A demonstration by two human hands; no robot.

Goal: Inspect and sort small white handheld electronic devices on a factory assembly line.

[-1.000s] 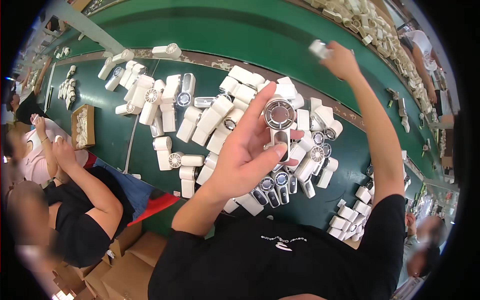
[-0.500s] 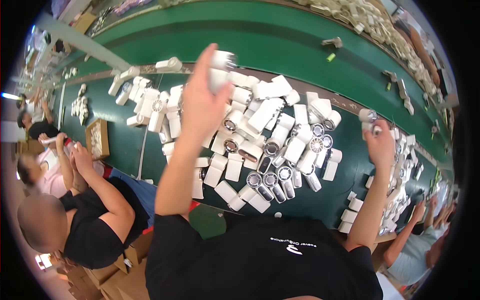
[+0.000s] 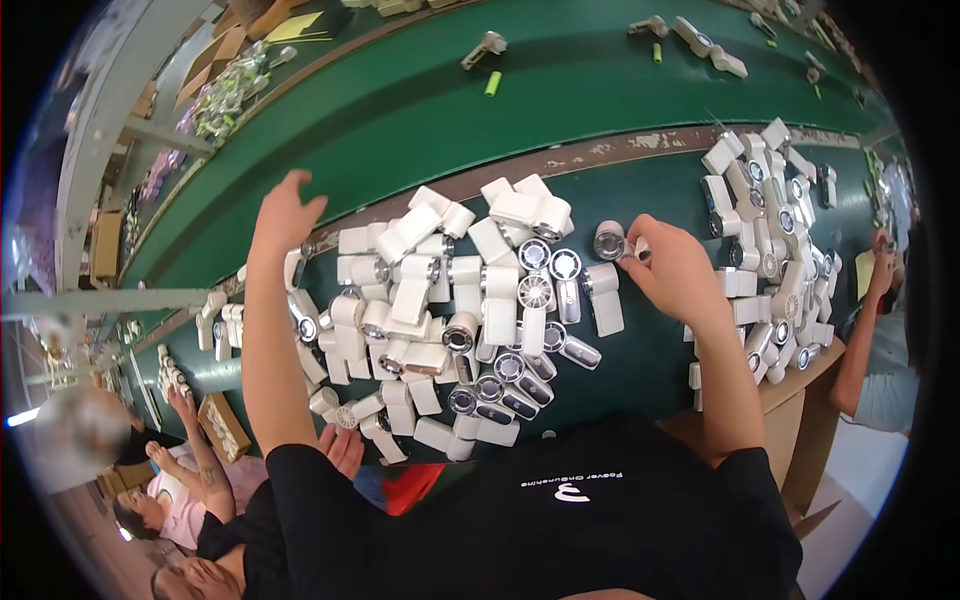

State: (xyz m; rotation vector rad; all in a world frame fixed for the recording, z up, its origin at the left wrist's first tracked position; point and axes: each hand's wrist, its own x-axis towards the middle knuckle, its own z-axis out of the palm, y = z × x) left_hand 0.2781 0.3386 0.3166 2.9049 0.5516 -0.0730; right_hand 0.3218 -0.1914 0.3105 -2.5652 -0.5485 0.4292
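A heap of white handheld fans (image 3: 410,302), many with silver-rimmed round heads, lies on the dark green table before me. My left hand (image 3: 285,212) hovers at the far left of the heap, by the brown ledge. Its thumb and fingers are apart, with nothing visible in them. To the right of the heap, my right hand (image 3: 672,265) is closed on a white handheld fan (image 3: 611,241). The round silver head points left, while my fingers hide much of the body. Another white fan (image 3: 603,298) rests on the table just below it.
Beyond the brown ledge (image 3: 560,160) runs a green conveyor belt (image 3: 400,130) carrying scattered parts with light-green cylinders (image 3: 493,84). A second fan heap (image 3: 775,250) lies right, beside a cardboard box (image 3: 790,420). A co-worker's hand (image 3: 342,450) touches the heap's near left edge; other people sit both sides.
My left hand held a white fan over the far edge; now it is empty and farther left. My right hand still grips a fan, now nearer the main heap. The view has turned.
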